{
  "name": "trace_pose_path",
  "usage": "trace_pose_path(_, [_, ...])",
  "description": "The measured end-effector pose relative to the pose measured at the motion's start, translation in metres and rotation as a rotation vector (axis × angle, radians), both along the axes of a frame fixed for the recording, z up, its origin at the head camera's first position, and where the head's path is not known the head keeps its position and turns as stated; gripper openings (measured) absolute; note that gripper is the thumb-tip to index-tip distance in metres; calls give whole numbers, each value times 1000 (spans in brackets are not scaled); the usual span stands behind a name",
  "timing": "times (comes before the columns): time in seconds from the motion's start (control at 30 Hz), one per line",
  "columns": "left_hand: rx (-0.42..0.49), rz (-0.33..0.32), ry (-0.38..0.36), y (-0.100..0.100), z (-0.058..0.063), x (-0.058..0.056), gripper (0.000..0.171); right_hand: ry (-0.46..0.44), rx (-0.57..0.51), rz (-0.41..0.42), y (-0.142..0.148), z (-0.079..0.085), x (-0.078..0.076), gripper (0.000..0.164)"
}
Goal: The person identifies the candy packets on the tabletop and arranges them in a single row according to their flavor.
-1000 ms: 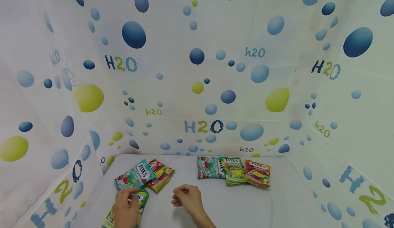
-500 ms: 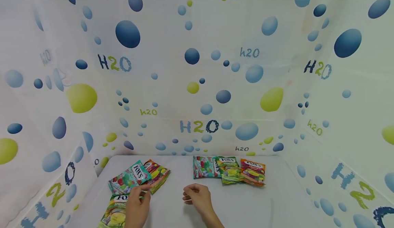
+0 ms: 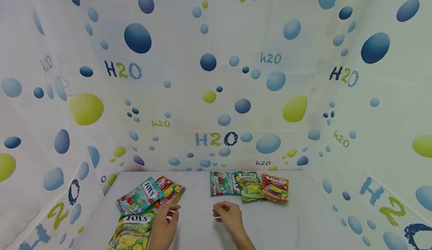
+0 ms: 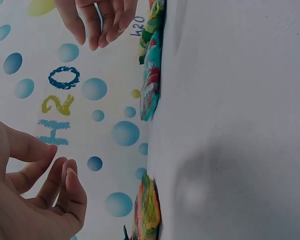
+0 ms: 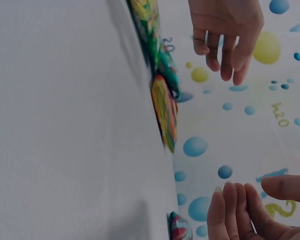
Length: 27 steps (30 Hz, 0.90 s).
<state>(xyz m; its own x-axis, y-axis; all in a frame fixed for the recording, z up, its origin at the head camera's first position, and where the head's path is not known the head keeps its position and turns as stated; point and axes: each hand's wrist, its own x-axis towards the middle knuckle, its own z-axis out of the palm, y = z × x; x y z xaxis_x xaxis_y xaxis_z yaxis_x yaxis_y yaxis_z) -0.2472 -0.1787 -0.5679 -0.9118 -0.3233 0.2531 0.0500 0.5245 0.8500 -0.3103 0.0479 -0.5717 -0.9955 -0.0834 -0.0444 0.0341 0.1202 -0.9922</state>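
My left hand (image 3: 165, 223) hovers with loosely bent fingers and nothing in them, just right of a green-yellow FOX'S candy bag (image 3: 129, 233). Behind that bag, a teal candy bag (image 3: 139, 197) overlaps a red-orange one (image 3: 171, 192). My right hand (image 3: 231, 218), also holding nothing, faces the left across a gap, its fingers loosely bent. In the left wrist view both hands show above the table, the left hand (image 4: 45, 195) low and the right hand (image 4: 102, 20) at the top. The right wrist view shows the right hand (image 5: 255, 212) touching no bag.
Toward the back right of the white table (image 3: 263, 227), a teal bag (image 3: 223, 183), a green bag (image 3: 248, 186) and an orange bag (image 3: 275, 188) lie in an overlapping row. A bubble-printed curtain (image 3: 189, 104) stands behind and along both sides.
My left hand has moved right, off the green-yellow bag, uncovering its front. The right hand has shifted right too. The head view has turned slightly right; the bags lie as before.
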Motion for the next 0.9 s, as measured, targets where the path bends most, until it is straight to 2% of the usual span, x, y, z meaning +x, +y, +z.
trace_pose_path(0.07, [2, -6, 17, 3, -1, -1, 15, 2, 18, -20, 7, -1, -3, 19])
trace_pose_path(0.3, [-6, -50, -41, 14, -7, -10, 14, 27, 82, -63, 32, -5, -10, 20])
trace_pose_path(0.53, [-40, -154, -20, 27, -15, -23, 14, 44, 166, -134, 54, -10, -19, 21])
trace_pose_path(0.73, [-63, -203, -6, 33, -20, -30, 15, 83, 239, -152, 71, -12, -29, 24])
trace_pose_path(0.9, [-71, -234, 28, 38, -22, -36, 14, 74, 332, -212, 87, -11, -34, 26])
